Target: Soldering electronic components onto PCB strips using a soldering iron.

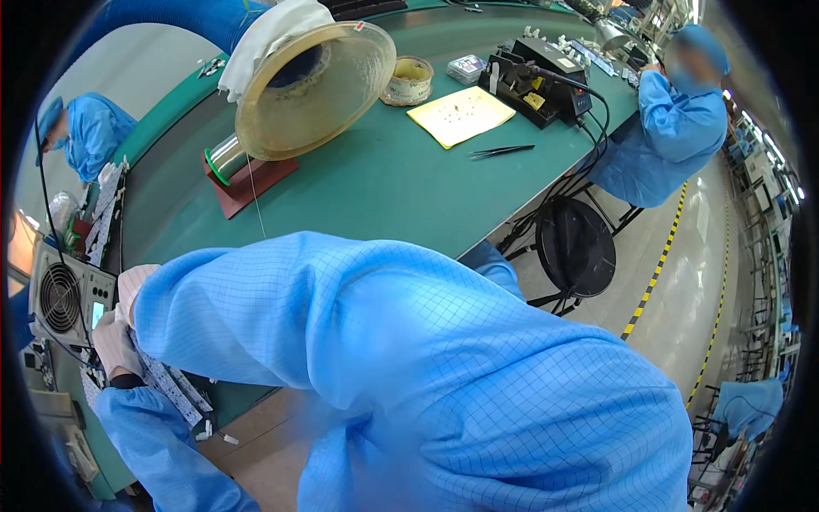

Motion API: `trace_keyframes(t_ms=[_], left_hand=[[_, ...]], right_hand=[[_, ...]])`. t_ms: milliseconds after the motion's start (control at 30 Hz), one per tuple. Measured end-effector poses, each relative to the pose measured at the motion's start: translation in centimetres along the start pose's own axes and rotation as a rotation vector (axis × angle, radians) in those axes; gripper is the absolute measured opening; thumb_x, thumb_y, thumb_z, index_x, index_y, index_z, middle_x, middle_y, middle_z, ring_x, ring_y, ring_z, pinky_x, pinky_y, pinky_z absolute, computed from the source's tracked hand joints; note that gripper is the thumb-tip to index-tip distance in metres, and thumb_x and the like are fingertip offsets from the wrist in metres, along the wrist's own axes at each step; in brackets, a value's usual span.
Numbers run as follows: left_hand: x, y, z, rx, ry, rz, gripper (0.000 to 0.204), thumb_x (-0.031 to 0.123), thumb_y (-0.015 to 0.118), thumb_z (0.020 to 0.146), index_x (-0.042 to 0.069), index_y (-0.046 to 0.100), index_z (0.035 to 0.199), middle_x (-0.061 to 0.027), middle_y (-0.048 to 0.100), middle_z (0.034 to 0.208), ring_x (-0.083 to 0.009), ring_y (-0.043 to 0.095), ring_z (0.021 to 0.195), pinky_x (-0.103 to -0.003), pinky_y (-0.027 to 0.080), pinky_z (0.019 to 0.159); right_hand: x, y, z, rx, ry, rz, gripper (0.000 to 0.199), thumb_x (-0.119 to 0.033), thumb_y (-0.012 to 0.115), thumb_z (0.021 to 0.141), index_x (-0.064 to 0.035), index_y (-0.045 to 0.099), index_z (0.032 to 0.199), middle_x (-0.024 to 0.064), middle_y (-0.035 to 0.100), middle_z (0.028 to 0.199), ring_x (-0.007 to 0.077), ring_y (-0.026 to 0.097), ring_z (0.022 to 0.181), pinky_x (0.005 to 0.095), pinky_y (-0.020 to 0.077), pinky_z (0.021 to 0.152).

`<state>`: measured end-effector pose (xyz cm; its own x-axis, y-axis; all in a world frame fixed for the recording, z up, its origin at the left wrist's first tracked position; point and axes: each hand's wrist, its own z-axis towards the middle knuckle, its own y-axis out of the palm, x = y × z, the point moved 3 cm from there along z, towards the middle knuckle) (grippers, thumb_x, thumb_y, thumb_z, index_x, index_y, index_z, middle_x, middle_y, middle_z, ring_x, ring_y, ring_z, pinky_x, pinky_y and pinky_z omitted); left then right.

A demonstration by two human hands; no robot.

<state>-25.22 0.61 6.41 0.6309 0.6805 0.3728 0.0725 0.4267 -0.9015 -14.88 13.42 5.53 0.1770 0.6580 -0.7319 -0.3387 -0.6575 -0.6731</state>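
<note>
I have bare worktop (pixel 367 200) to cross between spool (pixel 229 160) and tweezers (pixel 502 153). A translucent funnel (pixel 350 94) hangs over the far left, a black station (pixel 550 81) with cables (pixel 606 115) obstructs the far right, and a grey fan unit (pixel 60 294) crowds left hand (pixel 113 343) and right hand (pixel 134 286).

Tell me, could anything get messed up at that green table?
The right sleeve might catch the thin wire running from the spool toward it. The white strips beside the left hand reach near the edge of the green table, so a bump could knock them off. Tiny dark bits lie on the yellow sheet; a brush could scatter them.
</note>
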Motion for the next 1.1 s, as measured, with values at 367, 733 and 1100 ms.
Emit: trace_keyframes(t_ms=[367,733,1100], left_hand=[[8.5,-0.6,-7.3,-0.084,0.505,-0.145,0.033,0.02,0.044,0.1,-0.002,0.055,0.123,-0.0168,0.061,0.117,-0.0265,0.055,0.113,-0.034,0.042,0.1],[8.3,-1.7,-6.7,0.071,-0.018,0.088,0.073,0.055,0.045,0.093,-0.005,0.047,0.135,-0.0258,0.063,0.121,-0.0363,0.061,0.112,-0.04,0.045,0.097],[7.7,3.9,-17.3,0.026,0.525,0.206,0.056,0.037,0.068,0.086,0.007,0.054,0.131,-0.0267,0.042,0.142,-0.0407,0.038,0.135,-0.047,0.032,0.111]], right_hand=[[2.3,-3.9,-2.5,0.282,-0.452,0.361,0.028,-0.022,0.048,0.093,-0.0095,0.068,0.11,0.0143,0.068,0.107,0.0288,0.064,0.104,0.0355,0.0486,0.094],[3.1,-7.9,-4.0,0.016,-0.022,0.002,0.052,-0.043,0.046,0.098,-0.0065,0.048,0.136,0.0163,0.06,0.126,0.0296,0.062,0.107,0.037,0.049,0.093],[12.1,-21.3,-31.1,0.472,-0.366,0.357,0.032,-0.011,0.055,0.096,0.007,0.058,0.122,0.0232,0.064,0.117,0.0356,0.064,0.109,0.0448,0.0494,0.096]])
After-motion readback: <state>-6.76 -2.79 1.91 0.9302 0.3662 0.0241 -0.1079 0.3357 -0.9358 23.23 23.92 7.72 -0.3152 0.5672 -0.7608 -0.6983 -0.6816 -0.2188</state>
